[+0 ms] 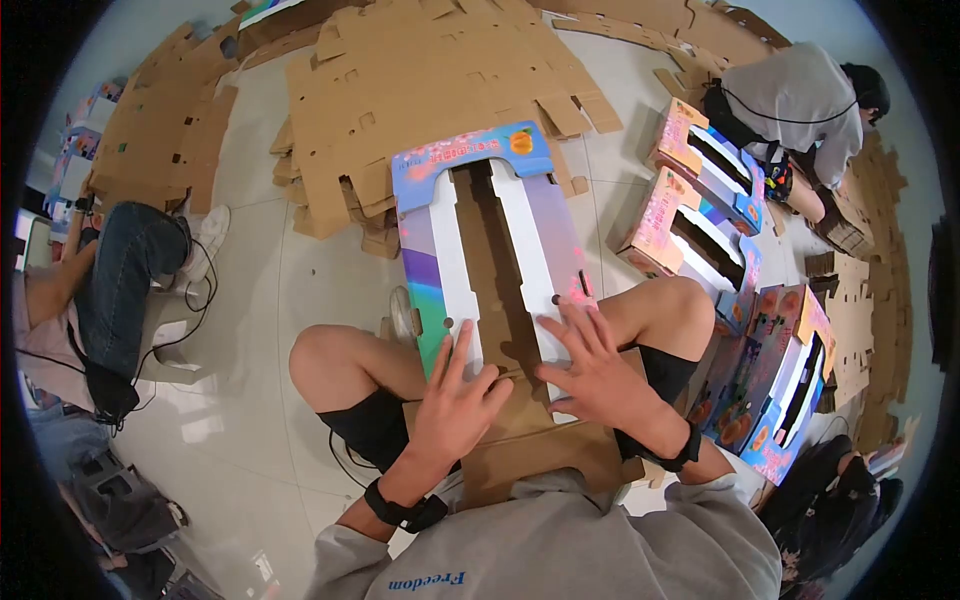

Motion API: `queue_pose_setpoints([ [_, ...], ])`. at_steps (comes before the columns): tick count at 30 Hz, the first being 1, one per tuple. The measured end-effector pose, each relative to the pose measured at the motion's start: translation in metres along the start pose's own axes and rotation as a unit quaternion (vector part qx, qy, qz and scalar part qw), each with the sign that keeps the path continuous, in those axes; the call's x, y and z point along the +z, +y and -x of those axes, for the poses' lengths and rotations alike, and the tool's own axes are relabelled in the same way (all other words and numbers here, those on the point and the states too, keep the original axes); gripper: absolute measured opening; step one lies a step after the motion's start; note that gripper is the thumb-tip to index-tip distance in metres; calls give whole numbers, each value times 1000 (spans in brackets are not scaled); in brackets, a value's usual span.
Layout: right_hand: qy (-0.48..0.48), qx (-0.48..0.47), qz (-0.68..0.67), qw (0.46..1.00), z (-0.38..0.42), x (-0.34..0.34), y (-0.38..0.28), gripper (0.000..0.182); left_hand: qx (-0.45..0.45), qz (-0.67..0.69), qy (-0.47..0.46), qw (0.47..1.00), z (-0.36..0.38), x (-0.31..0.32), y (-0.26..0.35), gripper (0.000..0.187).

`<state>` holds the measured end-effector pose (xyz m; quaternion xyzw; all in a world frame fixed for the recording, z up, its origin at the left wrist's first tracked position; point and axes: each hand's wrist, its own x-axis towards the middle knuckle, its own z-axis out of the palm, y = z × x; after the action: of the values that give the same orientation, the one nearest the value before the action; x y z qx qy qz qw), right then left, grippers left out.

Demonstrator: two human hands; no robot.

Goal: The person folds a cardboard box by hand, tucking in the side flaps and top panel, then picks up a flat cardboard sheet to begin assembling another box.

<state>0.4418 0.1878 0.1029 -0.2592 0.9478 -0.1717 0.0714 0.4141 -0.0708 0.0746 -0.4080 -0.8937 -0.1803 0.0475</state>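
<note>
A printed fruit carton (pixel 548 205) with a long slot along its top lies lengthwise before me, between my knees. Its far end is folded up, while brown cardboard flaps (pixel 520 420) extend from the near end towards my body. My left hand (pixel 455 405) rests on the white left-hand strip beside the slot, fingers apart. On the opposite strip, my right hand (pixel 592 370) presses with spread fingers. Neither hand grips anything. Part of the near end is hidden beneath my hands.
Flat brown cardboard sheets (pixel 430 70) are piled on the floor ahead. Folded cartons (pixel 690 240) stand at the right, with more cartons (pixel 745 400) nearer me. A person in grey (pixel 790 100) bends at the far right; another person's leg (pixel 135 270) is at the left.
</note>
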Motion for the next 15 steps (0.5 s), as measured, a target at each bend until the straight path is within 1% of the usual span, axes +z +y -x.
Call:
queue_pose_setpoints([
  [2, 12, -30, 14, 999, -6, 6, -2, 57, -12, -19, 24, 999, 3, 5, -1, 17],
  [5, 47, -65, 16, 997, -16, 6, -6, 52, -15, -44, 42, 998, 0, 5, -1, 20],
  [8, 65, -61, 30, 996, -20, 6, -5, 48, -23, -87, -9, 996, -10, 12, 0, 25],
  [11, 63, -61, 50, 995, -16, 10, -1, 44, -81, 32, -69, 994, -35, -12, -6, 28],
  [12, 66, -56, 34, 996, -14, 10, -1, 41, -121, 95, -101, 983, -54, -23, -17, 29],
  [14, 75, -51, 4, 996, -14, 8, -1, 35, -155, 171, -93, 969, -102, -28, -49, 35],
  [15, 92, -43, 17, 995, -14, 9, 1, 34, -148, 185, -54, 970, -124, -18, -65, 37],
])
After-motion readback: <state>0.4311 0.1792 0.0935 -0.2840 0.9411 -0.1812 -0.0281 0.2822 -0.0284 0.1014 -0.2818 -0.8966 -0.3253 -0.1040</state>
